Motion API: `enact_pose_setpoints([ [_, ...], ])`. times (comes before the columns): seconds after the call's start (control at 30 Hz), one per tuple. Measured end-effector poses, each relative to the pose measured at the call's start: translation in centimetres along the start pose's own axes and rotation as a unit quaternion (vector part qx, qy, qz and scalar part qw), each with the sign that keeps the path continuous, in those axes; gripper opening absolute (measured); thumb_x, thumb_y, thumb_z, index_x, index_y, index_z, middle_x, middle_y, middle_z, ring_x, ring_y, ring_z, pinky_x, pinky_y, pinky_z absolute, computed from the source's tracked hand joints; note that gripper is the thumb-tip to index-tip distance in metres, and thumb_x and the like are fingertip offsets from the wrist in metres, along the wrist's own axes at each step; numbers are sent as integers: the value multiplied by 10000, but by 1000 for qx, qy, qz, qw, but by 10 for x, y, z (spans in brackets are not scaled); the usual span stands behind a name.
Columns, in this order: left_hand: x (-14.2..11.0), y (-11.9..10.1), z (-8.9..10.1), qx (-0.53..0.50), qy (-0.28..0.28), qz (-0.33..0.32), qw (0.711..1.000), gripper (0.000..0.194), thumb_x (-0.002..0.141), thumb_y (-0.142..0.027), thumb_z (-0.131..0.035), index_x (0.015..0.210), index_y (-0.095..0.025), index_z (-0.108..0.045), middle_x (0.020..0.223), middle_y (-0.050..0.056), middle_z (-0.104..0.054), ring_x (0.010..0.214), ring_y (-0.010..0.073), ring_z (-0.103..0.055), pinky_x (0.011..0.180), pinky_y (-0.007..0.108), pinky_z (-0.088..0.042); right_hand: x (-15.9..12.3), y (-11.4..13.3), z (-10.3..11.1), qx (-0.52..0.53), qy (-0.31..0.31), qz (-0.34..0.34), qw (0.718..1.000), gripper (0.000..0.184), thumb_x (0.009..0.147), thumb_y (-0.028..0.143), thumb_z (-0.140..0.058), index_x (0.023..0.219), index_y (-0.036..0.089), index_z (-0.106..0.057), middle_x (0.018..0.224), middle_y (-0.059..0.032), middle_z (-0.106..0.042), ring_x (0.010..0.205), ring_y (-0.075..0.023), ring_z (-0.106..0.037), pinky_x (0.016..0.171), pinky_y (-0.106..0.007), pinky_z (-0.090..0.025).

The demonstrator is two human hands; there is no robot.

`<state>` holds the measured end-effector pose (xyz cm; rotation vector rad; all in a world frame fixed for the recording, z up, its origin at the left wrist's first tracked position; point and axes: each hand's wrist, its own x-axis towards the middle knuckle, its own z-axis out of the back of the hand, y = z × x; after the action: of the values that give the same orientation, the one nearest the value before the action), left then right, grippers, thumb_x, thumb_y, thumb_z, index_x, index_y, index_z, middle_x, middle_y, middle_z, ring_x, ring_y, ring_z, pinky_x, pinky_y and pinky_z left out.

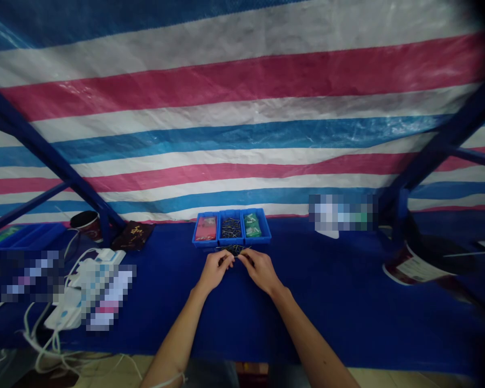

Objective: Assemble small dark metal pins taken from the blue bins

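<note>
A small pile of dark screws (235,249) lies on the blue tabletop, just in front of three joined blue bins. My left hand (217,268) is at the near left edge of the pile, its thumb and fingers pinched together. From the right, my right hand (261,268) also pinches at the pile's edge, fingertips close to those of the left. What the fingertips hold is too small to make out. The left bin (194,237) holds pink-red packets, the middle bin (231,242) loose dark screws, and the right bin (268,233) green-and-white packets.
To the left are a white power strip (67,310) with tangled cables, a dark brown packet (133,235), a cup (85,225) and another blue bin (36,235). A dark red-and-white tub (414,267) stands at right. Blue frame posts and a striped tarp (242,129) bound the back.
</note>
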<state>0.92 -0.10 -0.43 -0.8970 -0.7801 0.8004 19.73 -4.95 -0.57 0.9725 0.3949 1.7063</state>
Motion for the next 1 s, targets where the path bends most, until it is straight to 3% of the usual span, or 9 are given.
enact_pose_setpoints([
  [0.1,-1,1,0,-8,-6,3,1000,351,975,-404,-529,784,-141,-662,673,24,-648,602,135,-587,621,222,-452,0,0,-1,33,-9,6,999,176,976,338,-572,1095,243,-659,969,-28,-730,748,-165,-661,700,-262,-477],
  [0.47,-2,0,-1,14,16,0,1000,337,977,-424,-523,894,-144,-690,676,19,-659,604,133,-585,617,217,-431,0,-4,-4,45,-3,10,999,183,1000,286,-519,994,253,-698,947,-26,-732,849,-189,-686,775,-280,-488],
  [1.0,0,-1,-1,30,11,-6,999,320,979,-369,-527,843,-142,-706,670,10,-645,611,124,-584,624,203,-424,0,-4,-5,29,18,-1,999,178,995,275,-525,1006,260,-702,939,-10,-748,836,-181,-703,726,-255,-468],
])
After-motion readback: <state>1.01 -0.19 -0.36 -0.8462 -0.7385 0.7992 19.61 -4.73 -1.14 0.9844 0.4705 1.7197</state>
